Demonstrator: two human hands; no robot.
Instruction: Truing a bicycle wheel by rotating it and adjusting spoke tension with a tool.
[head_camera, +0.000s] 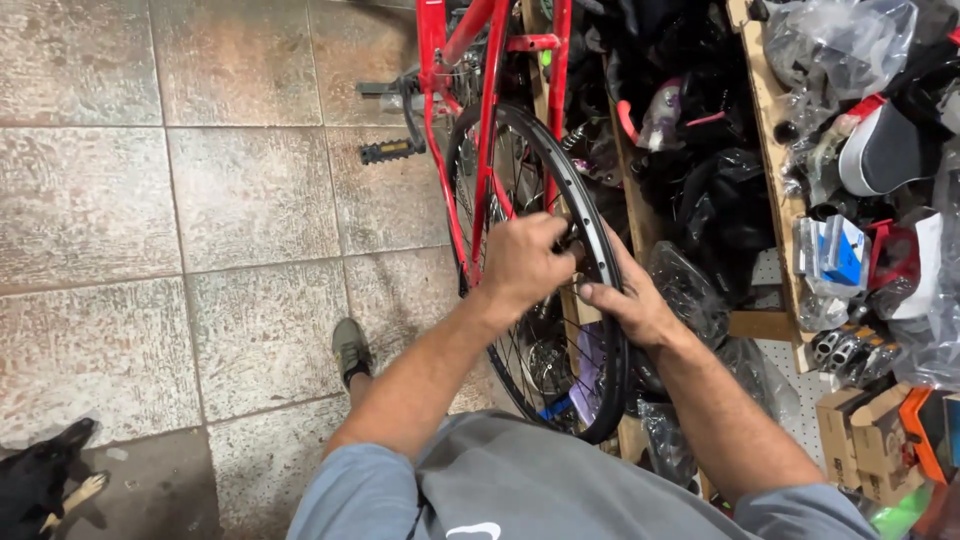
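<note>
**Both hands working at the rim of a bicycle wheel**

A person is standing over a red bicycle (487, 120) and looking down at its rear wheel (600, 260), which is sitting upright in the frame beside a crowded wooden shelf (775, 150). The left hand (522, 262) is curling over the top of the rim, fingers bent and closed around something small at the rim's edge; what it is pinching is too hidden to tell. The right hand (630, 300) is gripping the black tyre (612, 370) from the other side, thumb pressing along the rim and fingers wrapping behind it, closed on the tyre. The two hands are nearly touching.

A black pedal (386, 151) is sticking out to the left of the wheel over the tiled floor (200, 250). One shoe (350, 350) is showing below the left forearm. A black dog (40, 480) is lying at the bottom left corner. Plastic bags and small cardboard boxes (865, 440) are filling the shelf.
</note>
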